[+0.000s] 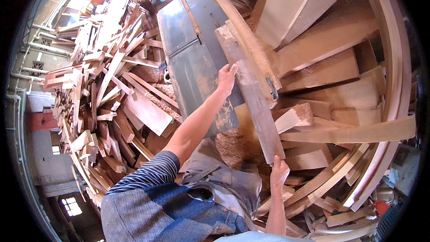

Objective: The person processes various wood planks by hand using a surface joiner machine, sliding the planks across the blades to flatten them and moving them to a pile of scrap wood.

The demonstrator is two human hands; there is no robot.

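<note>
A long greyish-brown plank [253, 96] lies lengthwise over the right side of a grey metal machine table [197, 69], its near end reaching past the table edge. My left hand [227, 79] holds the plank's left edge around its middle, fingers closed on it. At the near end, my right hand [279, 171] grips the corner with the thumb on top. Along the plank's right side runs a wooden guide strip [251, 47], with a metal clamp [272, 88] at its near end. A small dark upright part [214, 19] shows on the table beside the plank's far end.
Broad boards [322, 40] are stacked to the right, beside tall curved timbers [396, 62] and a board [349, 131] jutting out. A large heap of offcuts [112, 89] fills the left. Sawdust [235, 145] lies below the table's near edge.
</note>
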